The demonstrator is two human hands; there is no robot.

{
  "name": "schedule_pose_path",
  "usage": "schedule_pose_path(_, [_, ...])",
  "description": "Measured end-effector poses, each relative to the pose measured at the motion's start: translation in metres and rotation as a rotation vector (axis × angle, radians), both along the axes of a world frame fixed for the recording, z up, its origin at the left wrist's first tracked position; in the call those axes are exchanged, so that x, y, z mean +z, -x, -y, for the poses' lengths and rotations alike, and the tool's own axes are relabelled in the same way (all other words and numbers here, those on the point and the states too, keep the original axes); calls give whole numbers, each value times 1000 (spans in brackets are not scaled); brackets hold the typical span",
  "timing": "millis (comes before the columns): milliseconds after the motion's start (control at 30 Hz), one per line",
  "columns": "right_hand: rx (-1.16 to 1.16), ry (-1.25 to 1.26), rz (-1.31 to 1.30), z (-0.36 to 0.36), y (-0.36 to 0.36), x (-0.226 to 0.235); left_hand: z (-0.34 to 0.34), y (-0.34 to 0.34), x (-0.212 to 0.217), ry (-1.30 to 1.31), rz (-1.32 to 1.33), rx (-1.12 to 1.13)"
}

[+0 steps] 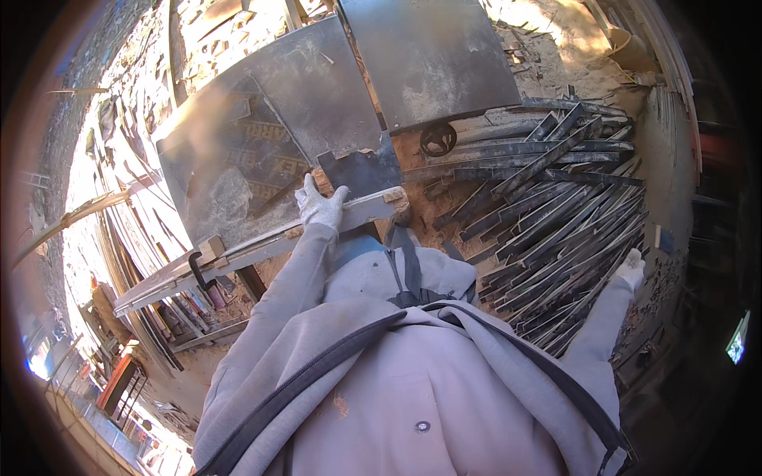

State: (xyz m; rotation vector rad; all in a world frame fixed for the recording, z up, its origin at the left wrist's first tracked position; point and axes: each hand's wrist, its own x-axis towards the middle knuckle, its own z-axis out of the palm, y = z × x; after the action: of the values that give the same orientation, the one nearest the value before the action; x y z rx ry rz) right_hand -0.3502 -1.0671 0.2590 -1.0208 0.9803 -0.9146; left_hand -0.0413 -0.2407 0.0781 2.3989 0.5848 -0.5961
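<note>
Far L, a long pale pole [71,216] slants over scrap strips [151,266] heaped beside the bench; nr the lower L edge, an orange-red box-like thing [117,382] – contents too small to tell. Next, a black clamp [195,270] sits at the bench's pale front rail [266,239], w/ a wood block [211,248] just beside it, both in the way along that edge. Behind the rail, the L dark panel [226,147]. L hand [320,208], gloved, is at the rail – fingers & thumb spread apart, right by the dark offcut [363,171], which lies on the bench's near corner, ragged along its far side. Past a narrow gap, the R dark panel [436,59], w/ a black wheel [438,139] just below it. Then a big pile of dark strips [556,230], some crossing others, fills the ground btwn bench & R hand [631,271]. Upper R, a tan rounded thing [631,51], poss. a container, inside unclear. R hand, also gloved, is out beyond the pile's R side; can't tell if its fingers are closed
</note>
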Motion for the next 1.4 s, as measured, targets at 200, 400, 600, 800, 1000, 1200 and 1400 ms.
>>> schedule_pose_path(200, [392, -126, -530, -244, -150, -110, 0, -24, 3, -128, 33, 58])
schedule_pose_path(400, [1242, 352, -774, -518, -324, -174, 5, -26, -16, 84, 274, -117])
schedule_pose_path(600, [1324, 291, -785, -560, -393, -187, 9, -42, -30, 688, 437, 359])
schedule_pose_path(800, [944, -251, -566, -549, -350, -214, 28, -16, 1, 393, 354, 104])
schedule_pose_path(1000, [1036, -241, -612, -544, -312, -230, 68, 28, -9, 40, 457, -321])
schedule_pose_path(1200, [1013, -256, -625, -538, -301, -241, 82, 32, -5, -73, 450, -334])
schedule_pose_path(1400, [1003, -219, -681, -538, -298, -242, 81, 32, 3, -80, 374, -500])
